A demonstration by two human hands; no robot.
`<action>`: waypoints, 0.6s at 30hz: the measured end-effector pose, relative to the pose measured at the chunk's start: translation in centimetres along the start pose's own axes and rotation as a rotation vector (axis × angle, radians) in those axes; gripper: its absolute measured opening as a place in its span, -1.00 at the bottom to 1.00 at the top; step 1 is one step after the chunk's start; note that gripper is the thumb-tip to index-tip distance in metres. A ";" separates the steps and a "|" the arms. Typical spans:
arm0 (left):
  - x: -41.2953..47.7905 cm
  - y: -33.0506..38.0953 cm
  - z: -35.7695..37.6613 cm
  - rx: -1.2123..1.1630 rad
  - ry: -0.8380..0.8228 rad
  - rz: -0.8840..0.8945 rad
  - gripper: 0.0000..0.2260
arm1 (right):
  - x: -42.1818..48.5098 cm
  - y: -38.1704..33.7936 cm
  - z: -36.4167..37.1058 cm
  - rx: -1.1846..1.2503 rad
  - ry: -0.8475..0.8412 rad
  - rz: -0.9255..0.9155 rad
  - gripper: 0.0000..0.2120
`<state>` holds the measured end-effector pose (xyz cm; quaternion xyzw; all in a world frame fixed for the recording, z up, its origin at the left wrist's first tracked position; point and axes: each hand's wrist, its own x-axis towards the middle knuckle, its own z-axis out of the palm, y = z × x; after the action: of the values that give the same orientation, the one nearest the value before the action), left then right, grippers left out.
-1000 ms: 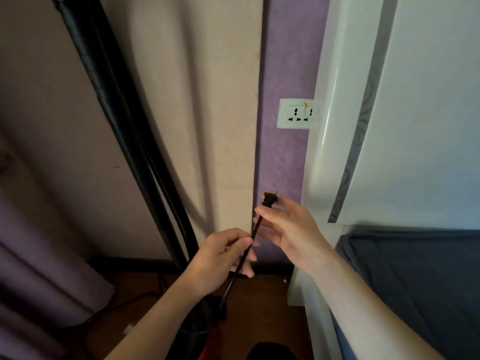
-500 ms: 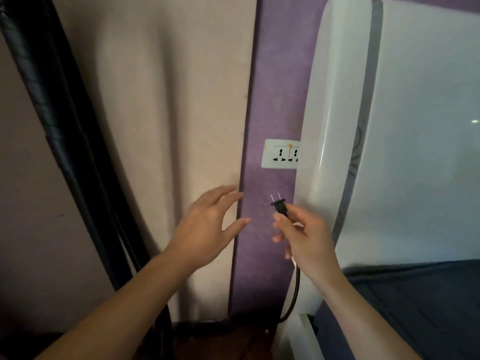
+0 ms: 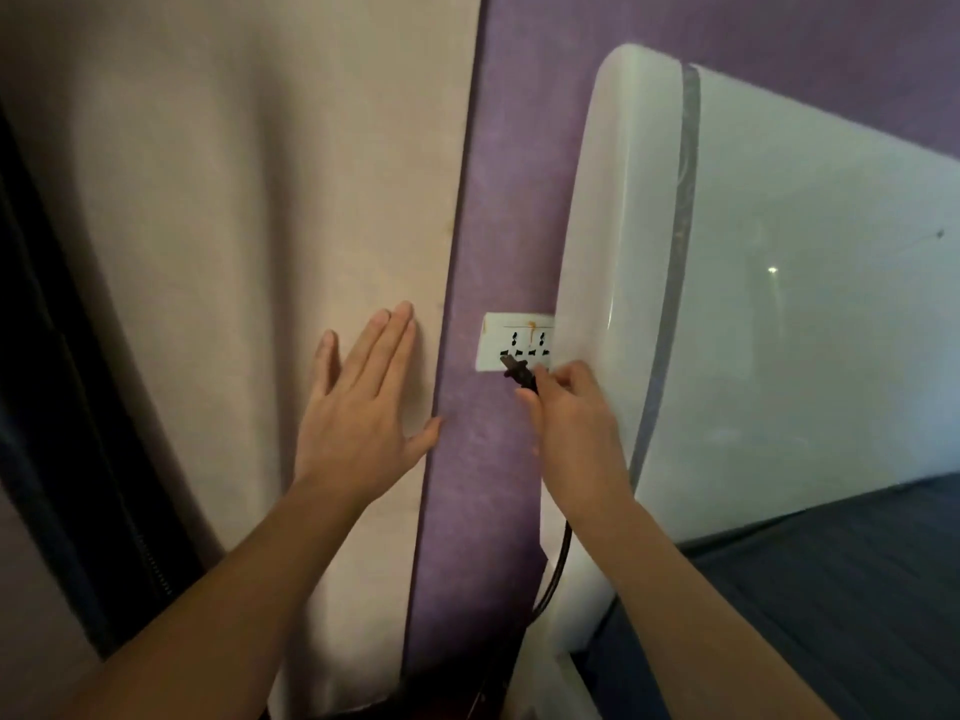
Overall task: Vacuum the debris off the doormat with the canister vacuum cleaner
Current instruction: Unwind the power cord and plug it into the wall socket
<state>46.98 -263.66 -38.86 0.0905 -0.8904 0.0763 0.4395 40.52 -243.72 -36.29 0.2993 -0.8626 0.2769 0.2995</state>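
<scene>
1. Head view, the change: half a second ago the plug (image 3: 517,370) was held well below the socket (image 3: 514,343); now its tip is at the socket's lower left holes. Whether the pins are in yet cannot be told. The left hand (image 3: 358,407), then lifted in the air, now lies on the cream wall (image 3: 260,226).
2. Meaning: this is judged to be the power-up step. The doormat and the canister are out of frame, so no vacuuming has begun.
3. Right hand (image 3: 566,413): at 5 o'clock of the socket, fingers closed around the plug's body, wrist angled up toward 11 o'clock. The cord (image 3: 558,569) drops from under the wrist toward 6 o'clock, beside the white headboard (image 3: 779,304).
4. Left hand: fully open, flat, holding nothing, fingers pointing to 1 o'clock, thumb reaching the purple strip (image 3: 498,200).
</scene>
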 end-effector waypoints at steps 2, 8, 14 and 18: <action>0.0 -0.4 0.5 -0.002 0.013 0.016 -0.17 | 0.1 -0.1 0.3 -0.029 0.066 -0.007 -0.77; 0.0 -1.0 1.3 -0.039 0.076 0.038 -0.20 | 0.6 0.2 0.6 0.026 0.284 -0.022 -0.71; 0.2 -1.6 2.3 -0.056 0.138 0.056 -0.20 | 1.2 -0.5 1.0 -0.073 0.207 0.028 -0.83; 0.3 -1.8 2.7 -0.047 0.141 0.068 -0.17 | 1.7 -1.1 1.3 -0.197 0.163 0.085 -0.86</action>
<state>45.15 -266.04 -40.15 0.0443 -0.8613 0.0763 0.5004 39.73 -245.95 -35.70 0.2080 -0.8703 0.2268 0.3845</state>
